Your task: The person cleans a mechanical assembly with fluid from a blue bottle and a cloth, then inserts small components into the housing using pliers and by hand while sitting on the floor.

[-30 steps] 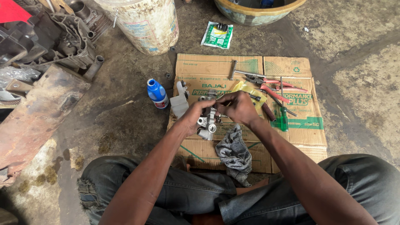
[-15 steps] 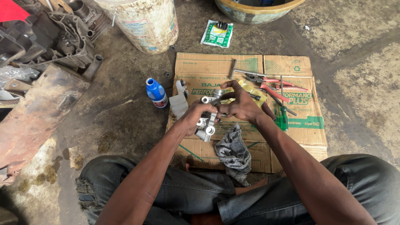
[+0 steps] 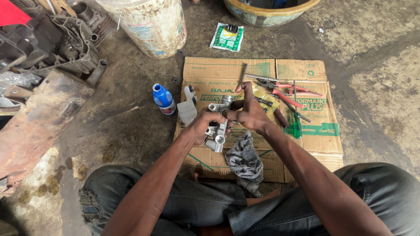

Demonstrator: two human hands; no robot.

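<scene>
- The concrete floor point(image 3: 376, 52) was stained and dusty, and the person sat cross-legged on it in dark jeans point(image 3: 183, 201).
- A rusty metal slab point(image 3: 39, 122) lay at the left, with a dark engine block point(image 3: 57, 39) behind it.
- A worn white plastic bucket point(image 3: 151, 24) stood at the top, and the rim of a yellow basin point(image 3: 267, 11) showed to its right.
- A flattened cardboard box point(image 3: 306, 144) lay spread in front of the legs and carried the tools.
- A grey rag point(image 3: 245, 159) lay crumpled on the cardboard, just below the hands.
- The left hand point(image 3: 205, 129) had its fingers wrapped around a silver metal carburetor body point(image 3: 218, 131), held above the cardboard.
- The right hand point(image 3: 249, 113) gripped the top of the same part, thumb raised and fingers curled close.
- Red-handled pliers point(image 3: 288, 94) lay to the right of the hands, beside a green-handled screwdriver point(image 3: 297, 126).
- A small blue bottle point(image 3: 163, 98) stood on the floor just left of the cardboard, next to a grey metal bracket point(image 3: 188, 107).
- A green and white packet point(image 3: 227, 37) lay on the floor above the cardboard.
</scene>
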